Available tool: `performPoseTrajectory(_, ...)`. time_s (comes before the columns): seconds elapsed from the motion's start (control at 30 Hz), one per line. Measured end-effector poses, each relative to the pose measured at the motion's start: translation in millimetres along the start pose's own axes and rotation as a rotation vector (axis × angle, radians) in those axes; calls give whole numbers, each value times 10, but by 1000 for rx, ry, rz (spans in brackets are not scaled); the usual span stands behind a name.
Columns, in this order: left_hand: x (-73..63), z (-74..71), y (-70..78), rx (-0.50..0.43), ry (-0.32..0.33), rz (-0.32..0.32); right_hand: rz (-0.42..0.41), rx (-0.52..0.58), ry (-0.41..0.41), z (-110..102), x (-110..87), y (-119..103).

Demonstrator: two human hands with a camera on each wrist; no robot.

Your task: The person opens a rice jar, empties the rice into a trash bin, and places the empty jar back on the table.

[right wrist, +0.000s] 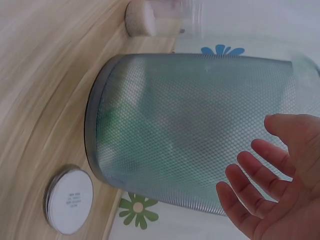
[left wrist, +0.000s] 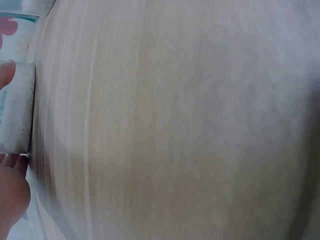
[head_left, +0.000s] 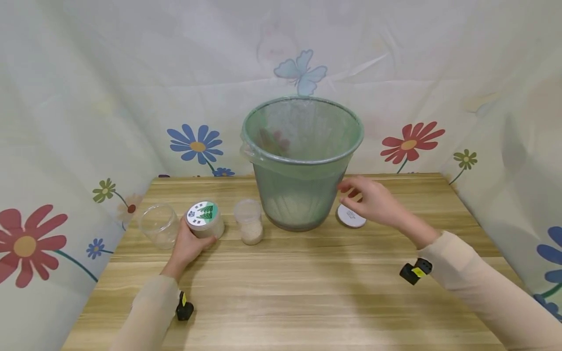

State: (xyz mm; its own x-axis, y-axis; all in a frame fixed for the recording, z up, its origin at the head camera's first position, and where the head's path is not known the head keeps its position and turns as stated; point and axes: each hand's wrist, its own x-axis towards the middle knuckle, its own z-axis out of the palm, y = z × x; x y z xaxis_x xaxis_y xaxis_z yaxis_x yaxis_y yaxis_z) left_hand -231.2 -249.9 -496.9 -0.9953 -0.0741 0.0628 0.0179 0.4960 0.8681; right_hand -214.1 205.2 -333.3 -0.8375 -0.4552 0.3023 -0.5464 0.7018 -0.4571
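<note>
On the left of the table my left hand (head_left: 188, 246) grips a clear jar (head_left: 214, 230) of pale contents, thumb on one side and fingers on the other. The jar's white and green lid (head_left: 203, 214) faces up. Only the jar's side and parts of the hand (left wrist: 12, 192) show in the left wrist view. My right hand (head_left: 373, 200) hovers beside the mesh waste bin (head_left: 300, 195), which has a green liner. Its fingers are relaxed and slightly bent, with nothing held, as the right wrist view shows. Below it lies a flat round white lid or tin (head_left: 351, 217).
To the left of the gripped jar stands an open clear jar (head_left: 159, 226). Between the gripped jar and the bin is a small clear container (head_left: 250, 229) with pale grains in its lower part. A flower-printed curtain (head_left: 197, 87) closes off the table's back and sides.
</note>
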Motion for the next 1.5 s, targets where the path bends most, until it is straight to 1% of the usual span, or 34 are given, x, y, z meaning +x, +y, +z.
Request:
performPoseTrajectory(0.17,13,3,-2,6,-10,1,-28,-8,-7,63,-19,-63)
performPoseTrajectory(0.27,14,4,-2,10,-16,-14,-47,-5,-8,93,-25,-102)
performPoseTrajectory(0.43,-6,0,23,8,-21,-30,-52,4,4,116,-18,-150)
performPoseTrajectory(0.6,-43,-4,90,33,-24,-33,-47,19,9,135,-21,-177)
performPoseTrajectory(0.73,-59,-11,127,55,-23,-22,-51,17,11,161,-23,-181)
performPoseTrajectory(0.83,-79,-35,167,57,-29,-5,-63,14,19,180,-19,-182)
performPoseTrajectory(1.03,-155,-110,301,58,-59,-4,-81,12,23,215,-15,-201)
performPoseTrajectory(1.33,-260,-218,503,61,-55,66,-79,36,25,271,-16,-242)
performPoseTrajectory(1.43,-307,-256,571,74,-55,101,-68,32,23,287,-17,-254)
performPoseTrajectory(1.5,-338,-276,620,77,-50,138,-60,30,22,295,-17,-262)
